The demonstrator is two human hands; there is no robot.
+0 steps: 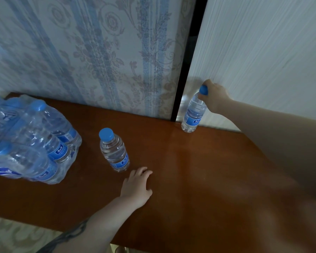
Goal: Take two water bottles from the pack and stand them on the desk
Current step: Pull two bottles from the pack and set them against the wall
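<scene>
A shrink-wrapped pack of water bottles (31, 141) lies at the left end of the brown wooden desk (199, 179). One clear bottle with a blue cap (114, 150) stands upright alone, just right of the pack. A second bottle (193, 114) stands at the desk's far edge against the white panel, and my right hand (214, 96) is closed around its neck and blue cap. My left hand (136, 185) rests flat on the desk, fingers spread, just in front and to the right of the first bottle without touching it.
Patterned blue wallpaper (98, 52) rises behind the desk. A white textured panel (263, 52) with a dark edge stands at the back right. The desk's front edge runs across the bottom, with pale patterned floor (16, 232) below at the left.
</scene>
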